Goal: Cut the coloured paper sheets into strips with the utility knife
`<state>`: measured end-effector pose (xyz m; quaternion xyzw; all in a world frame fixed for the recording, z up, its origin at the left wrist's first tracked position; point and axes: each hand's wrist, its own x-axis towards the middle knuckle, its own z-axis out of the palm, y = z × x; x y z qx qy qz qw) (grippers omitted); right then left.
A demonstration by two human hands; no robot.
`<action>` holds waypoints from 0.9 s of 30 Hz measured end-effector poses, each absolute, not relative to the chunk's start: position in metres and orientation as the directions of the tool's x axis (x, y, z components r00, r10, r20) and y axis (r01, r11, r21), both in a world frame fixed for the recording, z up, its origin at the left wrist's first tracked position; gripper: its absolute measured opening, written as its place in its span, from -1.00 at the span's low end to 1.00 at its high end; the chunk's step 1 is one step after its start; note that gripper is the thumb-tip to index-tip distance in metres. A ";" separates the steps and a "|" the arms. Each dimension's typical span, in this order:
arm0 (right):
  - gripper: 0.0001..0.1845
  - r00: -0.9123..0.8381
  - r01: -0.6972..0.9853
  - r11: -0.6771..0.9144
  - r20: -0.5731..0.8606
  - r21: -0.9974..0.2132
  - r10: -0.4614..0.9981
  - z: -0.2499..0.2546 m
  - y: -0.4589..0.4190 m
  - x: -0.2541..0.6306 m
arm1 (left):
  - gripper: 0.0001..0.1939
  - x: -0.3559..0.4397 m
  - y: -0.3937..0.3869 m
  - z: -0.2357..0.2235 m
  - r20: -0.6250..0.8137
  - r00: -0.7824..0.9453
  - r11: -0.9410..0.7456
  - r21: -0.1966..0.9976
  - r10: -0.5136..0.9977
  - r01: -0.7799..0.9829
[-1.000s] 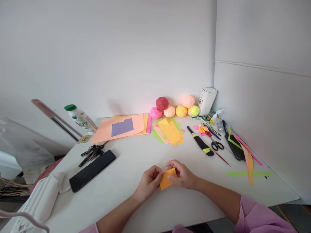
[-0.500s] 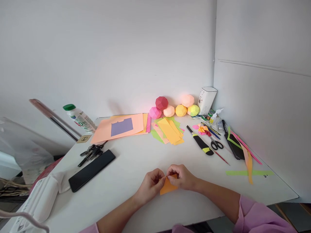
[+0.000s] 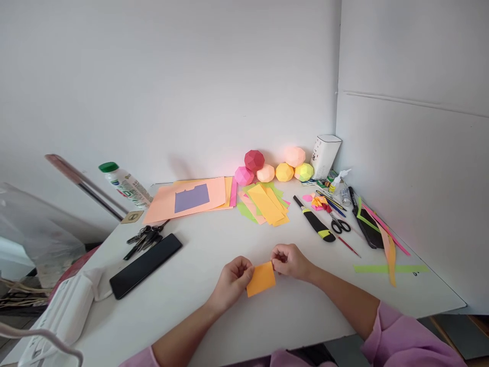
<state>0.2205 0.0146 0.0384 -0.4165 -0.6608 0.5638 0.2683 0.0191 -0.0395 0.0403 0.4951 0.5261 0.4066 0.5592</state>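
Observation:
A small orange piece of paper is held just over the white table, near its front edge. My left hand pinches it at the left side between thumb and fingers. At the upper right corner, the curled fingertips of my right hand grip the paper's edge. The sheet looks flat, and most of its face shows. Beyond the hands lies a pile of yellow paper strips, with green and pink pieces under it.
Faceted paper balls sit against the back wall. Right of the hands lie a utility knife, scissors and a green paper strip. On the left are a black phone, keys and a bottle.
My right hand has slid from the paper's middle top to its upper right corner, away from the left hand. More of the orange sheet now shows, and both hands sit slightly higher.

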 end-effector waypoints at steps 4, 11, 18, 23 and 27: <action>-0.83 -0.490 0.182 -0.009 -0.099 -0.983 0.866 0.041 0.013 0.220 | -0.54 0.019 -0.037 0.045 -0.206 0.065 0.204 0.979 0.976 0.023; -0.69 -0.597 0.228 0.053 -0.096 -0.972 0.797 0.033 0.003 0.214 | -0.52 0.022 -0.038 0.031 -0.248 0.192 0.251 0.968 0.950 0.009; -0.66 -0.485 0.219 0.040 -0.073 -0.975 0.871 0.034 0.010 0.217 | -0.63 0.019 -0.039 0.036 -0.204 0.113 0.203 0.979 0.973 0.016; -0.62 -0.468 0.190 -0.037 -0.124 -0.981 0.875 0.034 0.011 0.218 | -0.64 0.018 -0.038 0.036 -0.201 0.126 0.205 0.978 0.971 -0.023; -0.65 -0.494 0.224 0.006 -0.108 -0.975 0.863 0.033 0.010 0.217 | -0.61 0.017 -0.036 0.033 -0.262 0.260 0.251 0.965 0.929 0.077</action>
